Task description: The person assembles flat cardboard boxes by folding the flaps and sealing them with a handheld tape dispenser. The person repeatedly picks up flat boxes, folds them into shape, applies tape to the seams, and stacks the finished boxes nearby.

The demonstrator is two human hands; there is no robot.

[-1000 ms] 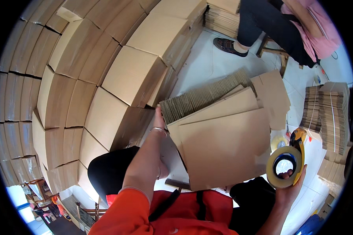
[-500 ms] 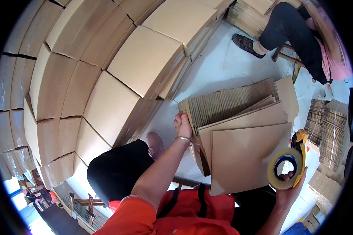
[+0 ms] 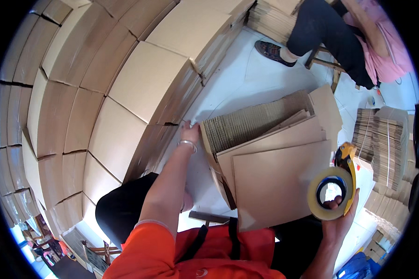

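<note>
Head view: the left hand (image 3: 190,132) is at the far left corner of the card pile (image 3: 258,122), fingers loosely spread; whether they touch it I cannot tell. Right of the pile, the right hand (image 3: 340,223) grips the tape gun (image 3: 315,200), fingers showing through the roll's core. Half a second ago the left fingers curled against the pile's left end; the right grip is unchanged

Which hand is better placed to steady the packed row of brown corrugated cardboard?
Probably the left hand: it appears empty, close beside the cardboard row. The right hand holds a yellow tape dispenser with a translucent tape roll.
</note>
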